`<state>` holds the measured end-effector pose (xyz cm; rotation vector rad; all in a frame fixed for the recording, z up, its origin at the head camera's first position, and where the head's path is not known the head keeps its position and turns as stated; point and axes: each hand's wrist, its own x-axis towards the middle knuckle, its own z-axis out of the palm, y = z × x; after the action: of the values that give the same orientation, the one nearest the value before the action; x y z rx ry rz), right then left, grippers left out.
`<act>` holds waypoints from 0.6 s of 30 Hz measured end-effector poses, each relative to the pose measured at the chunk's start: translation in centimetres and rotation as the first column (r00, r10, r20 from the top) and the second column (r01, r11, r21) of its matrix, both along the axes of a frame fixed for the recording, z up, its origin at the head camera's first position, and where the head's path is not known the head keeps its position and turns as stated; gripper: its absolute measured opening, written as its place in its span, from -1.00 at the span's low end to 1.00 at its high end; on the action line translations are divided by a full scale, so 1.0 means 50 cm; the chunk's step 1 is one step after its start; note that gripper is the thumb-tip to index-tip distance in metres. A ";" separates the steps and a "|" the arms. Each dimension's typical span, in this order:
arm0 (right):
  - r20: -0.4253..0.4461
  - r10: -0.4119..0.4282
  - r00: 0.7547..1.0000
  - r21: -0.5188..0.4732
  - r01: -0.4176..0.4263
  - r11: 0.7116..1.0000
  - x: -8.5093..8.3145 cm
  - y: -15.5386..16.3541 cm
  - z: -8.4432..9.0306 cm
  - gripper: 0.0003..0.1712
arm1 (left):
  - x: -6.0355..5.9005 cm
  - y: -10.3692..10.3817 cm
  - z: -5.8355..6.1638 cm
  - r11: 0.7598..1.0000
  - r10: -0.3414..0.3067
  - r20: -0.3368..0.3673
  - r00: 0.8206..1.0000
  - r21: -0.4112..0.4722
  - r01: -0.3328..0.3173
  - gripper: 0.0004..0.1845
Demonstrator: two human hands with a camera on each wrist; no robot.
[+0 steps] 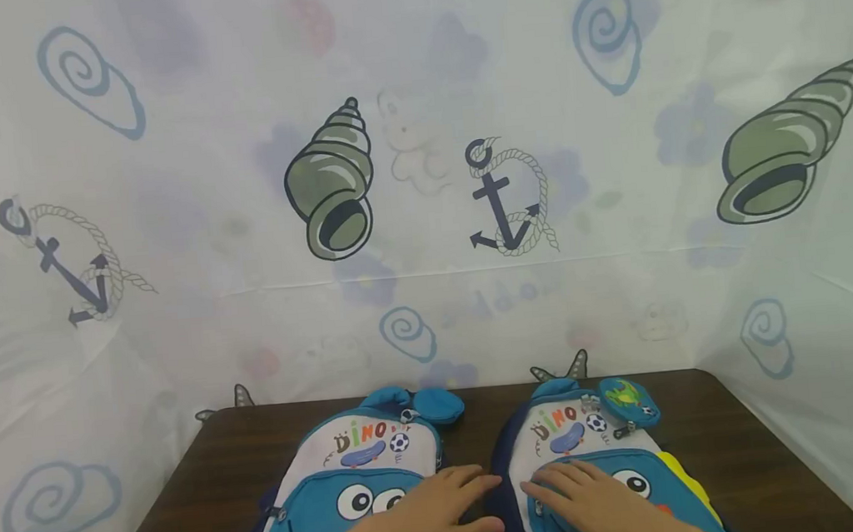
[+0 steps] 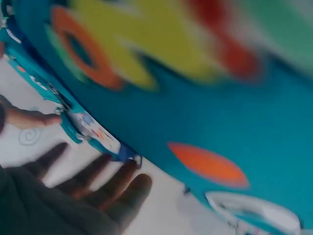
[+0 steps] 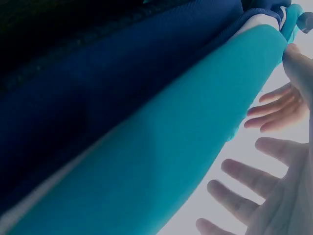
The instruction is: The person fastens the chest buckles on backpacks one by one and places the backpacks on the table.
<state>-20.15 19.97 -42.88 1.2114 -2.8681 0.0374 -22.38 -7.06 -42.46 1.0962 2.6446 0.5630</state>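
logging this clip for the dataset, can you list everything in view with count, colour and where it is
left backpack: 1, white and teal with cartoon eyes and DINO print, lying flat on the left half of the table
right backpack: 1, same white and teal design with a yellow edge, lying flat on the right half
plain pouch: 1, blue, round, at the top of the left backpack
dino pouch: 1, teal with a green figure, round, at the top of the right backpack
table: 1, dark brown wood, under both backpacks
backdrop sheet: 1, white with shells, anchors and spirals, behind and beside the table
left hand: 1, flat on the left backpack, fingers straight
right hand: 1, flat on the right backpack, fingers straight
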 end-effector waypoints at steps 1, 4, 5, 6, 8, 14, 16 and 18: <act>-0.029 0.000 1.000 0.009 0.000 1.000 0.002 0.000 -0.001 -0.12 | -0.001 0.004 -0.001 1.000 0.018 0.009 1.000 0.020 -0.018 -0.37; -0.059 -0.057 0.997 0.018 0.058 0.998 0.010 -0.005 -0.002 -0.13 | -0.007 0.016 0.001 0.990 0.094 0.064 0.993 0.101 -0.100 -0.36; -0.054 -0.083 0.995 0.020 0.084 0.996 0.013 -0.007 -0.002 -0.13 | -0.010 0.021 0.003 0.983 0.116 0.085 0.990 0.136 -0.127 -0.38; -0.027 -0.126 0.992 0.026 0.127 0.992 0.017 -0.010 0.000 -0.11 | -0.013 0.025 0.004 0.974 0.133 0.101 0.986 0.170 -0.148 -0.40; 0.015 -0.188 0.982 0.032 0.188 0.982 0.022 -0.016 0.001 -0.09 | -0.017 0.033 0.006 0.953 0.167 0.146 0.975 0.231 -0.197 -0.45; 0.089 -0.279 0.956 0.058 0.274 0.960 0.030 -0.028 0.000 -0.06 | -0.013 0.062 0.004 0.882 0.253 0.385 0.888 0.285 -0.375 -0.44; 0.113 -0.306 0.945 0.062 0.301 0.952 0.030 -0.030 -0.003 -0.04 | -0.008 0.075 0.002 0.860 0.273 0.481 0.833 0.266 -0.436 -0.38; 0.135 -0.332 0.934 0.066 0.325 0.943 0.029 -0.030 -0.005 -0.02 | -0.005 0.087 0.001 0.836 0.294 0.553 0.780 0.247 -0.490 -0.33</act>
<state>-18.68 18.47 -43.14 0.7444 -3.1735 0.0583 -22.61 -2.71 -42.42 0.3491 2.3382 1.2971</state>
